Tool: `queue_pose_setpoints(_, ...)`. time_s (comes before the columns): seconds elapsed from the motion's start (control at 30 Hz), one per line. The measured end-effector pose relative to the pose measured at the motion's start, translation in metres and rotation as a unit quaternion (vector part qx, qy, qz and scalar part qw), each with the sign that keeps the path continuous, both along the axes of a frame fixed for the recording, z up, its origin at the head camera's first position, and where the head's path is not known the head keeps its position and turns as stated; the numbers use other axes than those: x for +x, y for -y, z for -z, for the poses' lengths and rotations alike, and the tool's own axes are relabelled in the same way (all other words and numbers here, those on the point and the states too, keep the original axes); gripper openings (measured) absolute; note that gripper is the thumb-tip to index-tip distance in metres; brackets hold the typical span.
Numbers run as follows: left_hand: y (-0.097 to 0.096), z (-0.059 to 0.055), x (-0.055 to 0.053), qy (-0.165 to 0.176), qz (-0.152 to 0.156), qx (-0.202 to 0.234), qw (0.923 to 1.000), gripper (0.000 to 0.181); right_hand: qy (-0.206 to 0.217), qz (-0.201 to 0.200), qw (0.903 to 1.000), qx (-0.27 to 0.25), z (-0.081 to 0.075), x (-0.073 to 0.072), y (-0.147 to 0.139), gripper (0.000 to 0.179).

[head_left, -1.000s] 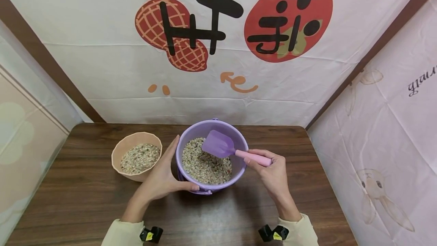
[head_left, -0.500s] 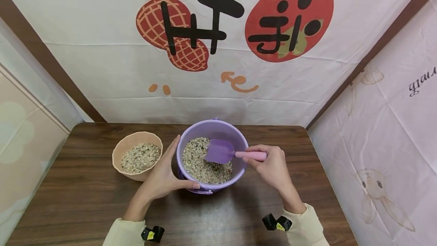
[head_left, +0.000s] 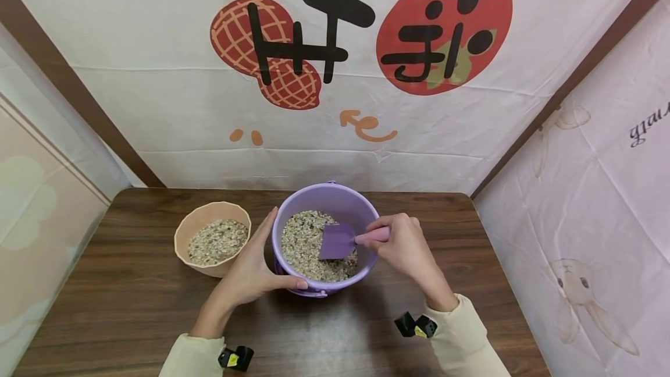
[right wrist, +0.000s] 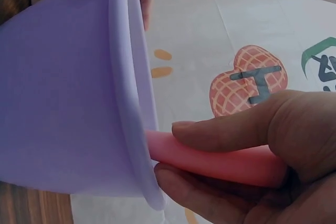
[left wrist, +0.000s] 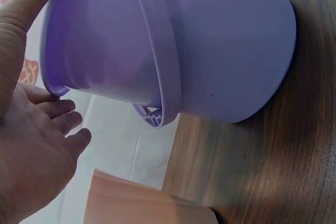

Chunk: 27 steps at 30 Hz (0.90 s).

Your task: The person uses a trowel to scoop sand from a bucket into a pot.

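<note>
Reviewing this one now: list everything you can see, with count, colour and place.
Table: one, brown, lower part of the head view
Bucket: one, purple, middle of the table
Bail: one, purple, outside the bucket
Scoop: one, purple with pink grip, blade inside the bucket
Bowl: one, peach, left of the bucket
Grain-like bits: two lots, mixed beige and grey, in bucket and bowl
Back sheet: one, white with red, orange and black prints, behind the table
Brown bands: two, brown, edging the back sheet
Side sheets: two, pale, beside the table
Wrist devices: two, black and yellow, by the cuffs
Sleeves: two, cream, bottom edge
Left hand: one, bare, at the bucket's left side
Right hand: one, bare, holding the scoop
</note>
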State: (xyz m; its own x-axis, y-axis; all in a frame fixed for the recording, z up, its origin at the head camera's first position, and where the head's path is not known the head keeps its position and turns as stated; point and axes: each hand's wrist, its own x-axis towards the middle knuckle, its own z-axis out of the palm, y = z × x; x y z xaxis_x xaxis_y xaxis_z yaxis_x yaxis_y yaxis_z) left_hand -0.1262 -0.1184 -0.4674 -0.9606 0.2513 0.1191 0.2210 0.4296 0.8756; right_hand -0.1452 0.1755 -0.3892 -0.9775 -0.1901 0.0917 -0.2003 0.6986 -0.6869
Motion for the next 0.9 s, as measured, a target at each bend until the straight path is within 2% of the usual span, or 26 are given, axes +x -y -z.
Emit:
queue_pose_setpoints(0.33, -0.001, 0.000, 0.000, 0.003, -0.003, -0.003, 1.0000, 0.147, -0.002, 0.022, 0.9995, -0.023, 0.008, -0.007, 0.008, 0.017)
queue_pose_setpoints(0.7, -0.001, 0.000, 0.000, 0.009, -0.005, -0.002, 0.9999, 0.147, -0.029, 0.013, 0.9977, -0.060, 0.023, -0.023, 0.009, 0.018)
queue_pose_setpoints(0.9, -0.001, 0.000, 0.001, 0.010, -0.005, 0.003, 0.9999, 0.147, -0.036, 0.015, 0.9964, -0.076, 0.030, -0.026, 0.011, 0.021)
